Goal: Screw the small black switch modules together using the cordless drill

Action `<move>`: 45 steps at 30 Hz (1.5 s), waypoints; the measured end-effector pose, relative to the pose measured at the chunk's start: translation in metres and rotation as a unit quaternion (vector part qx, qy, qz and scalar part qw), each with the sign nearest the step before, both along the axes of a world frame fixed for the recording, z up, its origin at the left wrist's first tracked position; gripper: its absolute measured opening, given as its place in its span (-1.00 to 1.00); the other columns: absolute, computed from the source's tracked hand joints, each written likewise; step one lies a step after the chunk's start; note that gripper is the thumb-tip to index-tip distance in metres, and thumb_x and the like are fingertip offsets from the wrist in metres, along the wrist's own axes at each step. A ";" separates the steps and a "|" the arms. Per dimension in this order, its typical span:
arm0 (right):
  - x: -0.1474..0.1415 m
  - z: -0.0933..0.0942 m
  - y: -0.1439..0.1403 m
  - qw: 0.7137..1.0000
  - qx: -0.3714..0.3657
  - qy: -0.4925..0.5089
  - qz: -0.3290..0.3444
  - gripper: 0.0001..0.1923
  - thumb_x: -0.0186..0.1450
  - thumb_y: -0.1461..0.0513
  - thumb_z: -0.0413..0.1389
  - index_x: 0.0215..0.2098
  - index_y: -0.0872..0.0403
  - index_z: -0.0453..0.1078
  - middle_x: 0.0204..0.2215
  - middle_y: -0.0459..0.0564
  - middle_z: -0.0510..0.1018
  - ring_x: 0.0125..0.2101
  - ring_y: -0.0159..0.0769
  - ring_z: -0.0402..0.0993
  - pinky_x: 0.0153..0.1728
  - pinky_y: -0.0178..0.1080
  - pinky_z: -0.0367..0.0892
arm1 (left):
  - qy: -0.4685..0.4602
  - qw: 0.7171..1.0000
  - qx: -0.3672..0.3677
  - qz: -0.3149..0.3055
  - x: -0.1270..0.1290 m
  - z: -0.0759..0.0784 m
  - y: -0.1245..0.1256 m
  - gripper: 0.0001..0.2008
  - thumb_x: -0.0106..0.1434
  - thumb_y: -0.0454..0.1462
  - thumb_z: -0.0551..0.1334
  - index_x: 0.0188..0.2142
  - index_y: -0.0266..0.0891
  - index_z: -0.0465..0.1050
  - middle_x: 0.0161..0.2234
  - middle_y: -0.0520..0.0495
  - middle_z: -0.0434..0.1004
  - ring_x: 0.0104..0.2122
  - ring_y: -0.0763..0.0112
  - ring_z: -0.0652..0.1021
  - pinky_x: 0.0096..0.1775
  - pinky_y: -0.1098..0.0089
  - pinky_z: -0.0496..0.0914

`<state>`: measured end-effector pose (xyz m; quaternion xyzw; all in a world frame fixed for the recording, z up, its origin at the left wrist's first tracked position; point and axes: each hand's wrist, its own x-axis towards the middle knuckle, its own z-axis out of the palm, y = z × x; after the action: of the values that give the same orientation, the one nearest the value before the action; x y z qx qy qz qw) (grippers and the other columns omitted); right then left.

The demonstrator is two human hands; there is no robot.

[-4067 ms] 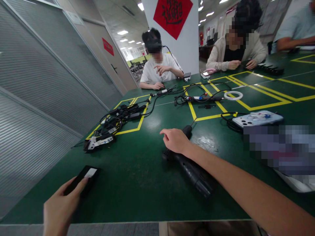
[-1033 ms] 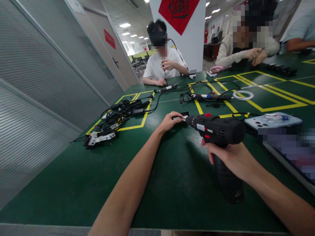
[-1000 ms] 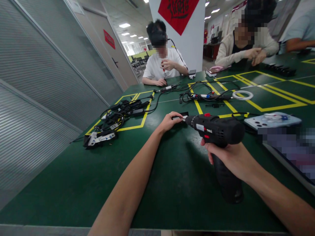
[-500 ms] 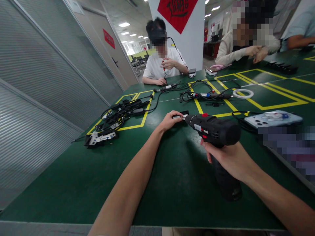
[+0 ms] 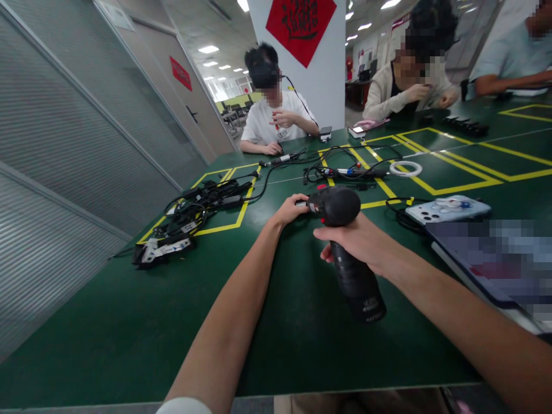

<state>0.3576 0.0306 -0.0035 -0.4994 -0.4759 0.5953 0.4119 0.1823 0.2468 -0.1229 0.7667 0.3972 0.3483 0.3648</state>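
Observation:
My right hand (image 5: 363, 240) is wrapped around the handle of a black cordless drill (image 5: 342, 206) with red accents. The drill points away from me and to the left, its rear end toward me. Its chuck end reaches beside the fingers of my left hand (image 5: 288, 211). That hand rests on the green table (image 5: 194, 328), fingers closed on a small black part (image 5: 303, 203) with a light strip. The part is mostly covered by fingers and drill, and I cannot see whether the bit touches it.
Bundled black cables (image 5: 209, 201) lie on the left beside a white-and-black bracket piece (image 5: 166, 248). Farther back is a corded screwdriver (image 5: 353, 172) with a white ring (image 5: 405, 168). On the right are a phone (image 5: 448, 210) and a laptop-like device (image 5: 487, 264). Co-workers sit across.
The drill has swung so its rear faces me more directly, and its handle has moved left. My left hand stays at the small black part. The whole view has shifted slightly.

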 end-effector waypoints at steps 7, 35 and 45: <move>0.003 -0.023 0.009 0.997 0.055 -0.044 -0.009 -0.63 0.04 0.29 0.19 -0.16 0.06 0.29 -0.64 -0.18 0.39 -0.70 -0.32 0.40 -0.68 -0.30 0.28 | 0.026 0.999 0.028 0.001 0.001 -0.002 0.013 -0.61 -0.02 -0.20 0.33 -0.16 -0.28 0.53 -0.15 -0.11 0.53 -0.06 0.18 0.45 0.08 0.19 0.28; 0.014 -0.041 0.003 0.995 0.086 -0.049 0.015 -0.60 0.11 0.27 0.16 -0.07 0.06 0.27 -0.60 -0.19 0.42 -0.65 -0.33 0.42 -0.60 -0.30 0.32 | 0.008 0.999 -0.025 -0.034 0.002 0.002 0.011 -0.42 -0.03 -0.23 0.34 0.03 -0.26 0.41 -0.05 -0.10 0.49 -0.09 0.28 0.47 0.03 0.27 0.32; 0.015 -0.039 0.001 0.995 0.083 -0.051 0.025 -0.69 0.11 0.27 0.16 -0.16 0.07 0.29 -0.60 -0.16 0.43 -0.63 -0.32 0.43 -0.58 -0.28 0.32 | 0.029 0.998 -0.044 -0.023 0.001 0.009 0.010 -0.39 -0.02 -0.23 0.34 0.08 -0.26 0.39 0.02 -0.13 0.49 -0.02 0.22 0.46 0.08 0.24 0.32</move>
<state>0.3725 0.0319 -0.0422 -0.4816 -0.5564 0.5371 0.4123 0.1836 0.2567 -0.1138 0.7684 0.4054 0.2994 0.3945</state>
